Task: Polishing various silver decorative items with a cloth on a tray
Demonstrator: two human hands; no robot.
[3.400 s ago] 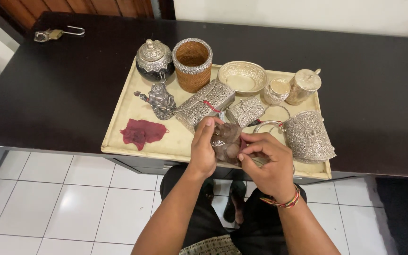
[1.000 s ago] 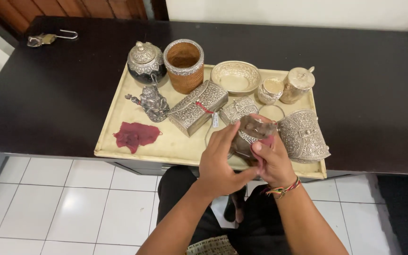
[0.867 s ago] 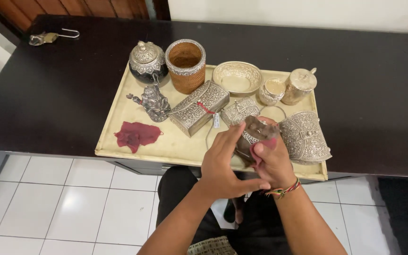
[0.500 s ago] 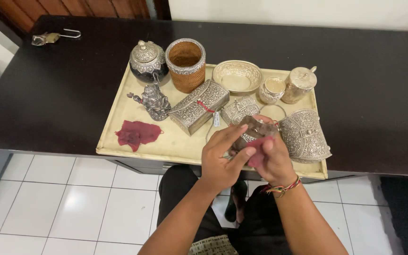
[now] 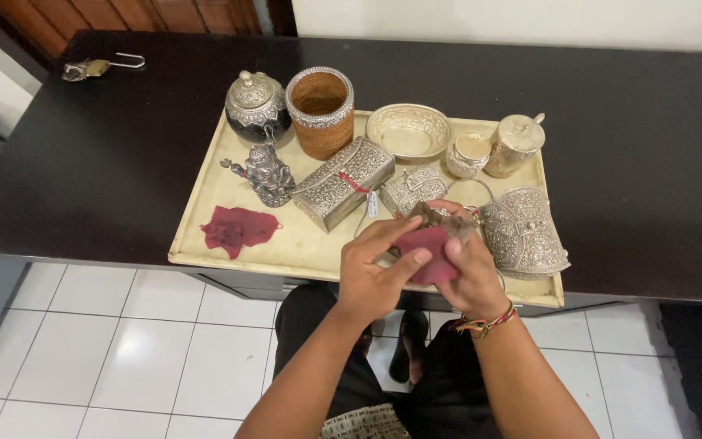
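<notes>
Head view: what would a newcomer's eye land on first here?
Likely the cream tray on the dark table, crowded with ornate silver pieces: a lidded pot and woven cup at the back, a rectangular box mid-tray. At the tray's front edge, the left hand and right hand hold a small silver piece against a dark red cloth; a second red cloth lies front left.

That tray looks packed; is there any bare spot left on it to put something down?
Yes. The tray is bare at its left end, around the red cloth and left of the elephant figurine. The near edge below the silver clutch box is free too. The back row and the right end by the filigree purse are crowded.
</notes>
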